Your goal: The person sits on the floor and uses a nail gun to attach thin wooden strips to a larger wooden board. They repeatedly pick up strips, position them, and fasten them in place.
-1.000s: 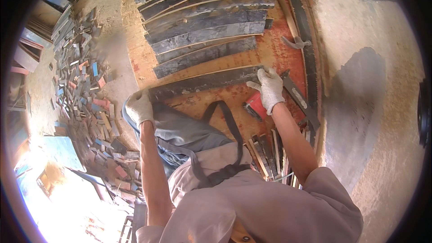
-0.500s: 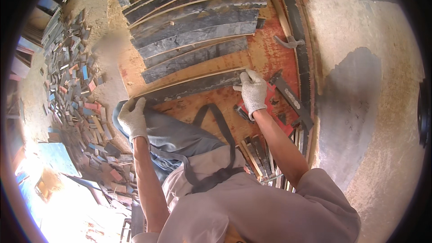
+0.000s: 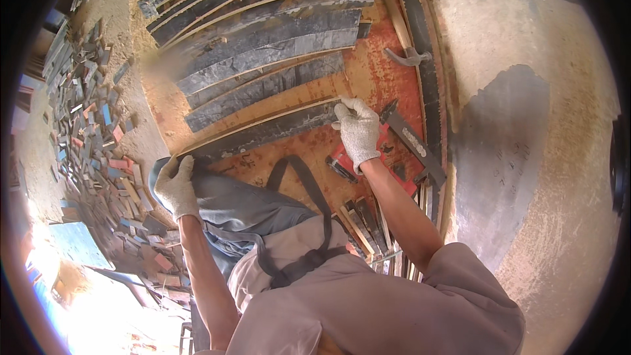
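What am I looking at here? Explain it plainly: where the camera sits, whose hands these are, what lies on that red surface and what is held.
The camera sits on a person's head and looks down through a very wide lens, so straight edges bend near the rim. The two arms coming up from the bottom are that person's own. Both hands wear light knitted work gloves.

The left hand grips the left end of a long dark wooden plank; the right hand presses on its right end, fingers curled over it. The plank lies on a worn red-orange board, nearest of a row of similar dark planks.

Beside the right hand lies a red power tool and a long black bar. A metal claw hammer rests further up. Left, small wood offcuts litter the sandy ground.
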A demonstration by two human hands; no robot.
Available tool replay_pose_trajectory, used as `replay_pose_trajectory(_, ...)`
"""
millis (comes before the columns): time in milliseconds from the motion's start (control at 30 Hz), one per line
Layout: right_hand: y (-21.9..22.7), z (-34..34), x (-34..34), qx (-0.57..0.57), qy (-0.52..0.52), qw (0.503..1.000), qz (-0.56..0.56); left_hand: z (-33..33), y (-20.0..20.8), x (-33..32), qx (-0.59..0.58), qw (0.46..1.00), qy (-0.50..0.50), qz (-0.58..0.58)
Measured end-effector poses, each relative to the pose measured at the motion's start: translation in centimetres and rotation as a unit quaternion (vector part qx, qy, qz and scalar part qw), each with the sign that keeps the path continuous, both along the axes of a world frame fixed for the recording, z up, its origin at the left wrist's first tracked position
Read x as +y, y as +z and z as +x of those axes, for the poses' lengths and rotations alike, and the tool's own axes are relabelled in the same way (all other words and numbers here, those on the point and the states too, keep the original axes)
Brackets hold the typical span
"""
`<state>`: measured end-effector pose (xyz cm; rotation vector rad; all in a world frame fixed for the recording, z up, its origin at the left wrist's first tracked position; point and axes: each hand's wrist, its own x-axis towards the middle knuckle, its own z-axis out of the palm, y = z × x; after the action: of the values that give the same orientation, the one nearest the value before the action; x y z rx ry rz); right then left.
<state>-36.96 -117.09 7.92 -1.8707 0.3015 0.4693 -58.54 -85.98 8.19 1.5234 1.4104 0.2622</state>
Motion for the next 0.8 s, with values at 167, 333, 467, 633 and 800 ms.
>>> replay_pose_trajectory(167,-2.4,0.4,-1.4,-0.109,0.065,0.990,-0.064,-0.3,-0.4,0.2,-0.011,1.000,0.003,-0.014)
replay_pose_trajectory(333,-2.2,1.0,-1.7,-0.126,0.104,0.983,-0.087,-0.8,-1.1,0.5,-0.002,1.000,-0.011,0.006)
replay_pose_trajectory(467,0.2,1.8,-0.7,-0.063,0.137,0.979,-0.140,-0.9,-0.7,0.5,0.022,0.999,-0.021,0.029)
replay_pose_trajectory(633,-0.1,2.2,-1.4,-0.162,0.201,0.949,-0.181,-0.7,-1.2,0.4,0.044,0.998,-0.024,0.039)
replay_pose_trajectory(800,-0.3,2.5,-0.9,-0.118,0.173,0.963,-0.168,0.2,-0.1,-0.2,0.075,0.995,-0.015,0.060)
